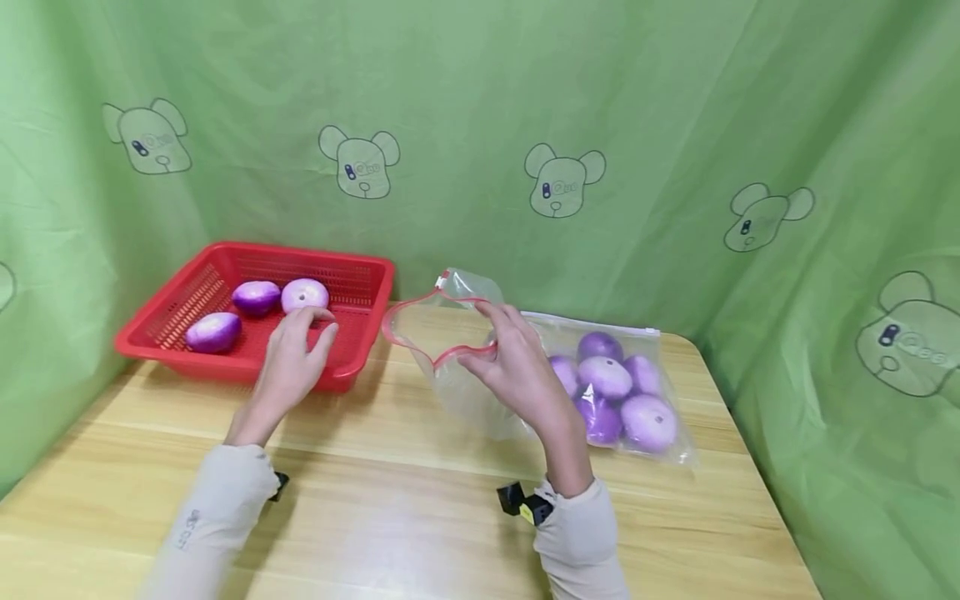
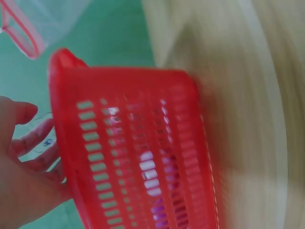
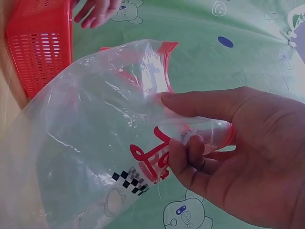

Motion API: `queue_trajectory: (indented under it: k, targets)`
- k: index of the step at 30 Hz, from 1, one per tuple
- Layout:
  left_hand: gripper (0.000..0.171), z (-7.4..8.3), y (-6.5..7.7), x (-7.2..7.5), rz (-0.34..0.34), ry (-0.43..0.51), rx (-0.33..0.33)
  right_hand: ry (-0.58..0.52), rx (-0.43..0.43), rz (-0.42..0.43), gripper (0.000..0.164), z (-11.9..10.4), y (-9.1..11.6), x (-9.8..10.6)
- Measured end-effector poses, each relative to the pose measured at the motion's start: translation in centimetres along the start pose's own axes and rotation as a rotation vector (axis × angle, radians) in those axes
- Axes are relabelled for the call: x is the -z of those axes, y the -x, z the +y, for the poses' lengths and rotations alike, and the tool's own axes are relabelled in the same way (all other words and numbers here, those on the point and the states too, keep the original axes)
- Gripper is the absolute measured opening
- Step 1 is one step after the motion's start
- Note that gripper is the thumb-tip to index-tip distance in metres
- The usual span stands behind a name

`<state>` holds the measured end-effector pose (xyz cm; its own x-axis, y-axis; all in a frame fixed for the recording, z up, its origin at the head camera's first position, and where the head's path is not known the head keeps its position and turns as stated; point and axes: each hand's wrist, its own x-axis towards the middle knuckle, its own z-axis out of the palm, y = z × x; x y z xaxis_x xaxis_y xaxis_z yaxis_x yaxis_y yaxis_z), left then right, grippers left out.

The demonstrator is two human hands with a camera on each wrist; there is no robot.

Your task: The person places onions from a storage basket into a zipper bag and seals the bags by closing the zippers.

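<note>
My right hand (image 1: 517, 358) holds a clear zip bag (image 1: 468, 400) by its red-edged mouth, which gapes toward the basket. In the right wrist view, the thumb and curled fingers grip the film of this bag (image 3: 95, 119) near red lettering; nothing lies inside it. Over the near right part of a red plastic basket (image 1: 360, 367) hovers my left hand (image 1: 292, 354), thumb and fingers apart with nothing between them. Three purple onions, one pale-topped onion (image 1: 305, 294) among them, lie in the basket. The left wrist view has the left hand (image 2: 28, 167) at the basket's rim (image 2: 59, 109).
To the right, a second clear bag (image 1: 555, 329) with a white zip strip lies flat, filled with several purple onions (image 1: 648, 422). Both bags and the basket are on a wooden table (image 1: 390, 500). A green curtain (image 1: 465, 108) with bear prints surrounds the back and sides.
</note>
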<state>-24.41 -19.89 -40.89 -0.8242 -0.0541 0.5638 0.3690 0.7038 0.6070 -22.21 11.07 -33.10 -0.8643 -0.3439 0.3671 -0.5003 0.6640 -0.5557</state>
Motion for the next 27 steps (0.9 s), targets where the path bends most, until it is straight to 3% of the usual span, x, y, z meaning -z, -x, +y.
queue_trajectory:
  k: [11, 18, 22, 27]
  targets:
    - [0.029, -3.5, -1.8, 2.5, -0.112, -0.238, 0.062, -0.02, -0.003, -0.027, 0.074, 0.5, 0.3, 0.7]
    - [0.029, -6.0, -2.8, 4.2, -0.203, -0.319, 0.1, -0.028, -0.031, -0.071, 0.075, 0.8, 0.4, 1.2]
    - [0.029, -7.4, -3.6, 5.1, -0.266, -0.412, 0.147, -0.022, -0.036, -0.073, 0.075, 0.9, 0.4, 1.3]
    - [0.046, -8.6, -4.5, 6.1, -0.319, -0.535, 0.244, -0.036, -0.051, -0.081, 0.077, 1.0, 0.6, 1.5]
